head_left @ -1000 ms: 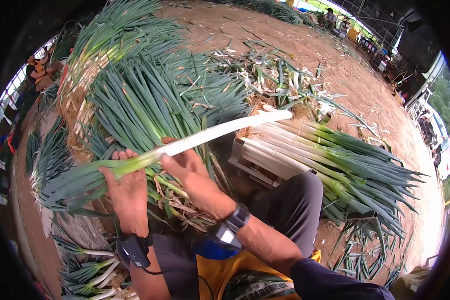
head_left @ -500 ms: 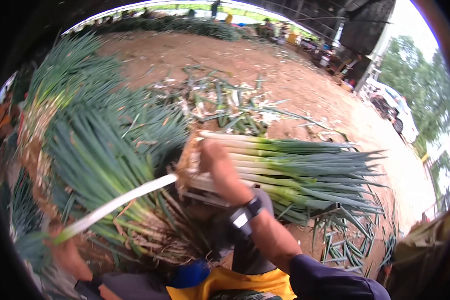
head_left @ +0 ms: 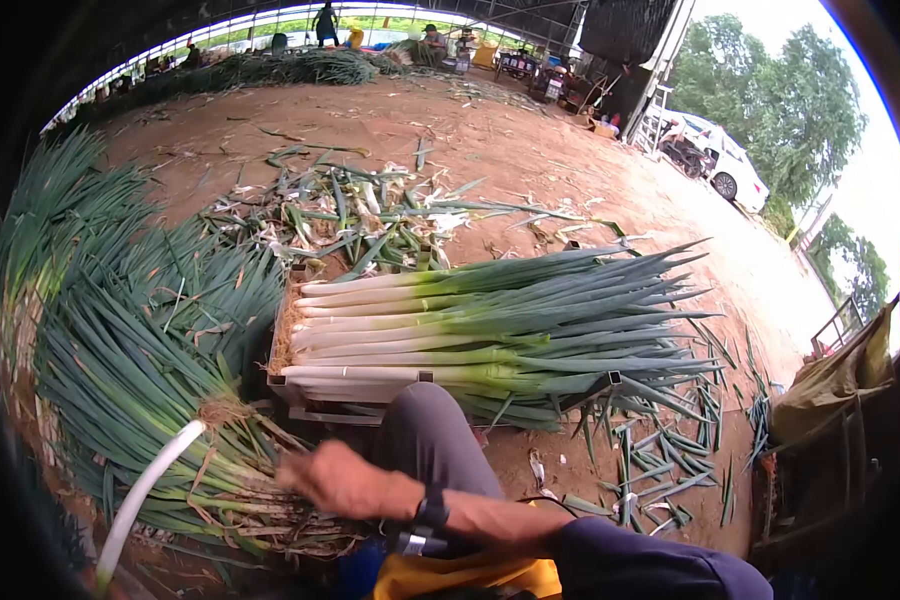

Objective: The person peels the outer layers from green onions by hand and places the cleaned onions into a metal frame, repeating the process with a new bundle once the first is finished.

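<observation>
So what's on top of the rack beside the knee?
Green onions lie across the rack, white ends to the left and leaves to the right. They cover most of its top, so whatever is directly beneath them can't be seen.

A person's right hand, blurred, is at a leek heap, a lone white stalk curving up at lower left; a neat leek row lies across a rack, a white car beyond.
</observation>
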`<state>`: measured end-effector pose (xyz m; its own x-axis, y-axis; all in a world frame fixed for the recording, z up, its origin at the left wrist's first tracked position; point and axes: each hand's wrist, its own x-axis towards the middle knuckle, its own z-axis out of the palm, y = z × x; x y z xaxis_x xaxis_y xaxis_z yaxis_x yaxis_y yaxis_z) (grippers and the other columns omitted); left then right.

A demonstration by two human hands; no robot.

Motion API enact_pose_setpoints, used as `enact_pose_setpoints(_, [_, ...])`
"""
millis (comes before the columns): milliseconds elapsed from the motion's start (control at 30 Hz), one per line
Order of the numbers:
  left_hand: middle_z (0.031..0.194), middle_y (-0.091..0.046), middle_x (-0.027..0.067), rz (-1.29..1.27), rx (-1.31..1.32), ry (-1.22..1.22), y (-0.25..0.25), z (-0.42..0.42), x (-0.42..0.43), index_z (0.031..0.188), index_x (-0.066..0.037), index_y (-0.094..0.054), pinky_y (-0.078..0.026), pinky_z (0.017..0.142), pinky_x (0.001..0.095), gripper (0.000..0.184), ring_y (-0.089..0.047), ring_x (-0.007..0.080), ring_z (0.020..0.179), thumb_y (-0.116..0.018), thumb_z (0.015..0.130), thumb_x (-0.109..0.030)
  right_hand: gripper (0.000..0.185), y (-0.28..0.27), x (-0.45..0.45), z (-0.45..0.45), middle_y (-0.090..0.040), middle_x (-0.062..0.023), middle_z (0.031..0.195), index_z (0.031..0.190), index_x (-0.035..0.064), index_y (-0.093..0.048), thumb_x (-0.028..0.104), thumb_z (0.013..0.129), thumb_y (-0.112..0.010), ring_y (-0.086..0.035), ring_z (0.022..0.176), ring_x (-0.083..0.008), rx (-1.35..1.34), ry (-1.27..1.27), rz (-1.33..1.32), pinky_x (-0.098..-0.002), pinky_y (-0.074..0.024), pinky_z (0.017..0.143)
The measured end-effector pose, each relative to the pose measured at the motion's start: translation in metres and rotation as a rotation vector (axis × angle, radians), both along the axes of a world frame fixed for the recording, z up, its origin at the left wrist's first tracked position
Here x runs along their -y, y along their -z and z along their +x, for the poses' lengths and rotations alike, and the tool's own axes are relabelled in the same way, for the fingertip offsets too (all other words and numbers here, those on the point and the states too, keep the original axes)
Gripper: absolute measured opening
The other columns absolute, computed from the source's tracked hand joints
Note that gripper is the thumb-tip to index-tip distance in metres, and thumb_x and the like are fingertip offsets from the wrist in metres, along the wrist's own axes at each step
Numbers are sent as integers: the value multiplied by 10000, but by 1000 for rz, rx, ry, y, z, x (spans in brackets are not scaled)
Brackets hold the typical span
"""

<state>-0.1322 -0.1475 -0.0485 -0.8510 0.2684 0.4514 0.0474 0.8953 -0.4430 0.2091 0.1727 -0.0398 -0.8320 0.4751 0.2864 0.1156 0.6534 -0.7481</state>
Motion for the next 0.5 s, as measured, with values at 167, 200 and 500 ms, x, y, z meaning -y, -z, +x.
enact_pose_setpoints(167, [867, -589, 113, 114, -161, 158, -17, 15, -2, 1081, -15, -585, -473, 869, 447, 270, -584, 261, 846, -549, 981, -263, 297, 120, 95, 18, -596, -126, 1144, 1200, 116, -601, 231, 945, -502, -583, 1063, -286, 493, -241, 314, -481, -440, 924])
enact_pose_setpoints(200, [868, -596, 115, 101, -176, 172, -19, 17, -4, 1085, -15, -588, -478, 861, 447, 265, -591, 262, 846, -553, 980, -255, 330, 109, 96, 15, -594, -143, 1163, 1227, 93, -582, 241, 939, -521, -581, 1085, -303, 539, -274, 275, -487, -439, 936])
enact_pose_setpoints(500, [1017, -587, 135, 320, -23, 606, -34, 35, -57, 1208, -15, -539, -457, 877, 436, 310, -577, 263, 968, -519, 989, -233, 722, 2, 67, -45, -523, -280, 1341, 1421, -71, -387, 320, 886, -670, -546, 1202, -446, 266, -413, -240, -498, -428, 1036])
